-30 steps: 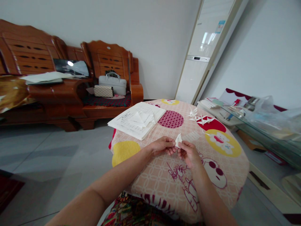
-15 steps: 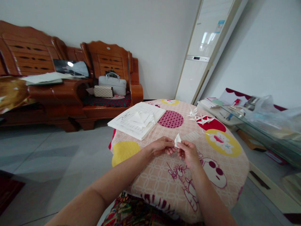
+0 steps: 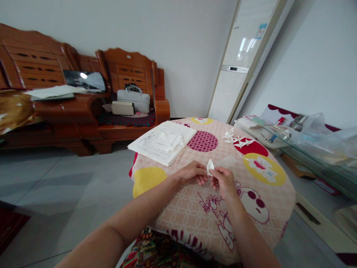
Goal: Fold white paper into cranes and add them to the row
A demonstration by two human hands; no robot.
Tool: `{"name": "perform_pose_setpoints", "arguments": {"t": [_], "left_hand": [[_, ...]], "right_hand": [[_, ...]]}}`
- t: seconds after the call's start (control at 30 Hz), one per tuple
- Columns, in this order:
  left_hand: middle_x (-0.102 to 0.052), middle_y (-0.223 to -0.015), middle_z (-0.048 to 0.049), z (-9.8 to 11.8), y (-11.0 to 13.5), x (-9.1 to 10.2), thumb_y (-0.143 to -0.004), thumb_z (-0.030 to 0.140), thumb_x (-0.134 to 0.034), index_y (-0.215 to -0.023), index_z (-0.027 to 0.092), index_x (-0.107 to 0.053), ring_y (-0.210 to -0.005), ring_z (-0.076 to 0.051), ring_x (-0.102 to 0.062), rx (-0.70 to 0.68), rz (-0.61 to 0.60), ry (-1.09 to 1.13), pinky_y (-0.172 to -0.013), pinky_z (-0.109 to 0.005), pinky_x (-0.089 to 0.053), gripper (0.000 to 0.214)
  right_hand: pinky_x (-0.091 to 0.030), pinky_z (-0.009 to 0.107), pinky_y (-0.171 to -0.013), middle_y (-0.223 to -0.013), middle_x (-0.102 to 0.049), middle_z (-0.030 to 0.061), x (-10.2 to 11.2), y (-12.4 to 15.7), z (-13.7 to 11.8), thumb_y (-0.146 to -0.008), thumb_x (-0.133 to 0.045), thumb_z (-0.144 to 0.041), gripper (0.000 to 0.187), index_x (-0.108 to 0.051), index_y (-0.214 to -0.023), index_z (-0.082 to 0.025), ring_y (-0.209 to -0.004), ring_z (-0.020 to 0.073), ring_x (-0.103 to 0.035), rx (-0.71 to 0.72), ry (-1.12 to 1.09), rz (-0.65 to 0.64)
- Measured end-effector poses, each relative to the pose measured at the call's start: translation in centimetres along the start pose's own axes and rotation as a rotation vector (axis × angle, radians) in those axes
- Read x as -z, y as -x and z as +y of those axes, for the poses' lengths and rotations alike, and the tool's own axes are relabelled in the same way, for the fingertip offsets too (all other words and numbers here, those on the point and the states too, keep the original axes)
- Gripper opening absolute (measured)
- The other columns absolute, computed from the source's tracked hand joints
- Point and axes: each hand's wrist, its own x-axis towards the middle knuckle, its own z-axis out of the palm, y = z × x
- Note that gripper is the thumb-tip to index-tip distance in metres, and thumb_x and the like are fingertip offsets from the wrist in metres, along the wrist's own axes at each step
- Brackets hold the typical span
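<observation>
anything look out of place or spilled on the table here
One mild thing: the left corner of the paper stack seems to jut past the edge of the round table, so it looks poorly supported there. I see no spill, and no tear I can make out in the folded paper in the right hand.

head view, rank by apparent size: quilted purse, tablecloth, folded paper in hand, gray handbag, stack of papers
Largest to smallest:
1. tablecloth
2. stack of papers
3. gray handbag
4. quilted purse
5. folded paper, partly covered by the right hand
</observation>
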Motion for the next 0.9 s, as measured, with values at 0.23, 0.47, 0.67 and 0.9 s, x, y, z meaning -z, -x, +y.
{"name": "perform_pose_setpoints", "arguments": {"t": [0.23,0.47,0.67,0.9], "left_hand": [[-0.062,-0.055,-0.0030,0.05,-0.01,-0.14,-0.070,0.036,-0.073,-0.066,0.009,-0.064,-0.045,-0.009,-0.056,-0.065,0.088,-0.073,-0.045,-0.019,-0.042,0.029],[-0.056,-0.049,0.0012,0.43,0.15,0.02,-0.075,0.034,-0.066,-0.062,0.012,-0.058,-0.041,-0.006,-0.049,-0.178,0.168,-0.182,-0.042,-0.018,-0.035,0.027],[-0.053,-0.049,0.0034,0.33,0.12,-0.10,-0.077,0.037,-0.065,-0.064,0.013,-0.055,-0.040,-0.005,-0.045,-0.219,0.136,-0.239,-0.042,-0.017,-0.033,0.029],[-0.055,-0.052,0.0021,0.14,-0.21,-0.09,-0.077,0.044,-0.066,-0.067,0.013,-0.055,-0.044,-0.006,-0.047,-0.266,0.089,-0.180,-0.045,-0.018,-0.036,0.035]], "right_hand": [[-0.036,0.018,-0.027,-0.051,-0.062,0.0009,0.18,-0.30,0.20,-0.069,-0.072,-0.051,0.037,-0.061,-0.064,-0.016,-0.034,0.0109,-0.052,0.014,-0.036,-0.043],[-0.039,0.019,-0.032,-0.056,-0.064,0.0021,0.23,0.10,-0.15,-0.073,-0.071,-0.050,0.036,-0.062,-0.066,-0.015,-0.039,0.0111,-0.055,0.069,-0.011,-0.110],[-0.034,0.018,-0.030,-0.051,-0.059,-0.0010,0.20,0.13,0.01,-0.070,-0.073,-0.042,0.030,-0.061,-0.062,-0.016,-0.035,0.0091,-0.050,0.082,0.026,-0.088],[-0.037,0.019,-0.032,-0.051,-0.059,-0.0021,0.19,0.16,-0.18,-0.071,-0.072,-0.043,0.028,-0.063,-0.066,-0.017,-0.038,0.0102,-0.051,0.100,-0.013,-0.069]]}}
